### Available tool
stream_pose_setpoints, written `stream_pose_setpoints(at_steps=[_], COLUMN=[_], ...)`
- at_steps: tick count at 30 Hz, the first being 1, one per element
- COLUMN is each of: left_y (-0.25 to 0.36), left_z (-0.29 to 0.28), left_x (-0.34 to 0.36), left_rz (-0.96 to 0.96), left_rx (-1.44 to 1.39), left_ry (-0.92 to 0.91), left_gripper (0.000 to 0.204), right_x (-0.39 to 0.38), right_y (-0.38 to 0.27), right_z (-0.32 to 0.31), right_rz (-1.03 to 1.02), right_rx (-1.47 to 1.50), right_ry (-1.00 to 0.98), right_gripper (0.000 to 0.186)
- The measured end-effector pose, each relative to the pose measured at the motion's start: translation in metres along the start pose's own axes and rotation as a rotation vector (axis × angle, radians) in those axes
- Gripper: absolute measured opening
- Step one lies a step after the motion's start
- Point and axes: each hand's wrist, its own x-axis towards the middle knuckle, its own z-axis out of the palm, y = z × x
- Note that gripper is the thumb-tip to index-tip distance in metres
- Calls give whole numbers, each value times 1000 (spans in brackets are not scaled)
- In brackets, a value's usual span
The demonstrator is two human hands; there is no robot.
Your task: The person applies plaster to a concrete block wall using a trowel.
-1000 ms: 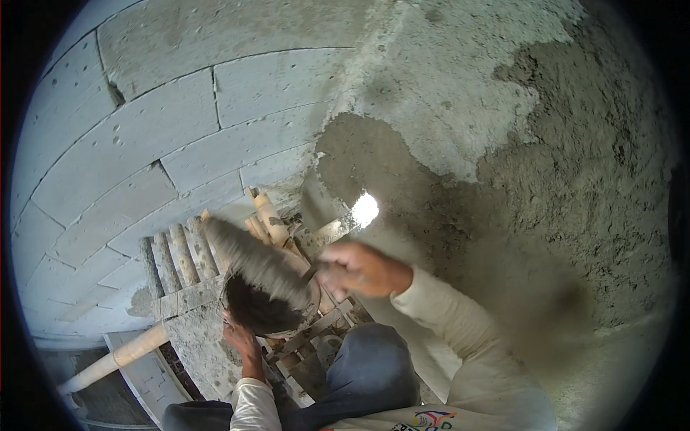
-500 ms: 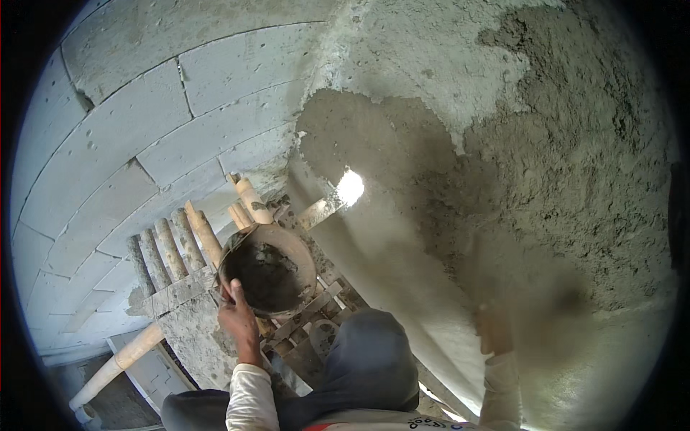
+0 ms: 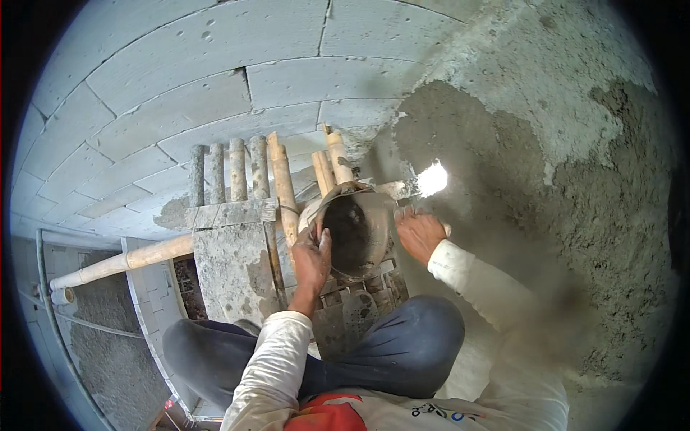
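Bucket (image 3: 379, 233) is resting in the middle of the scene, on the far side of the person's crossed legs (image 3: 420, 341), and is leaning so that its round mouth is facing the near side and its dark, grimy inside is showing. The left hand (image 3: 311, 260) is gripping the left side of the rim, its thumb and fingers closing over the edge. The right hand (image 3: 421, 234), just beside the right side of the bucket, is curling into a fist around a tool handle (image 3: 448, 230), whose pale end is poking out to the right; the tool's working end is not showing clearly.

Bamboo poles (image 3: 283, 188) are standing out just beyond the bucket to the far left, and beside them a row of mortar-crusted poles (image 3: 238, 174) is jutting from a narrow plank (image 3: 231, 213). A mortar-smeared board (image 3: 233, 269) is lying left of the left hand, and a long bamboo pole (image 3: 122, 262) is reaching away to the left.

Farther out, a pale block wall (image 3: 180, 93) is curving across the far left, while a rough plastered wall (image 3: 575, 215) is filling the right. Bright light (image 3: 432, 179) is glaring beyond the right hand.
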Motion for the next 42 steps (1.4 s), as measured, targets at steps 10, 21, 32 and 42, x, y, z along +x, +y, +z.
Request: stream_pose_setpoints(at_steps=[10, 21, 32, 42], left_y=[-4, -58, -39, -37], left_z=[3, -30, -34, -34], left_x=[-11, 26, 28, 33], left_rz=[194, -78, -237, -163], left_rx=[255, -133, -30, -30], left_ry=[-34, 106, 121, 74], left_gripper=[25, 33, 43, 44], right_x=[-11, -3, -33, -40], right_y=[-76, -65, -56, -24], right_z=[70, 63, 62, 40], right_rz=[-29, -7, 171, 309], right_rx=[864, 996, 807, 779], right_ry=[-272, -33, 29, -17], right_gripper=[31, 37, 42, 55])
